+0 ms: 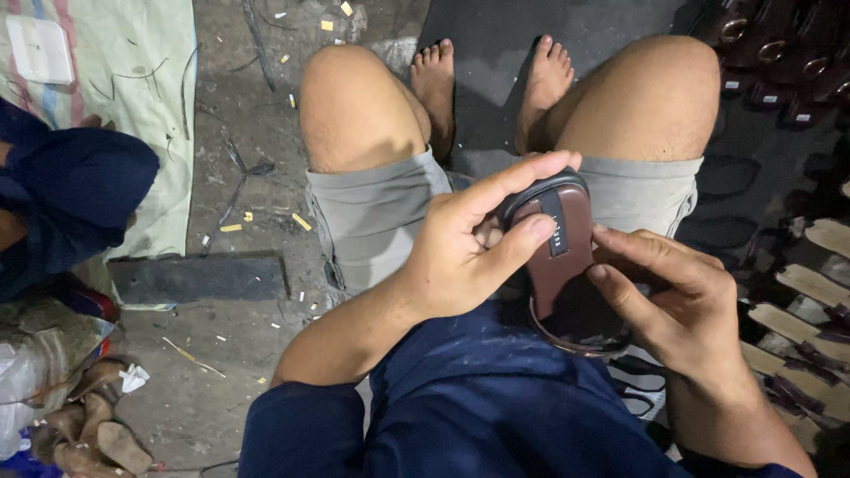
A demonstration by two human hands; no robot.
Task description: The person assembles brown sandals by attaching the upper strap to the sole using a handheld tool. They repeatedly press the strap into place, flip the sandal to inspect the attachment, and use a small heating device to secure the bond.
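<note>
Gripping a brown sandal (558, 257) over the lap: left hand (460, 257) clamps its toe end, thumb pressing the dark strap (554, 223); right hand (686, 305) closed on the side edge near the heel. Looks light, flexible sole; hold by the edges, not the strap.

There were two hands, left (460, 252) and right (686, 296), one brown sandal (560, 252), two bare feet (434, 75), and one dark slab (197, 278) on the floor.
</note>
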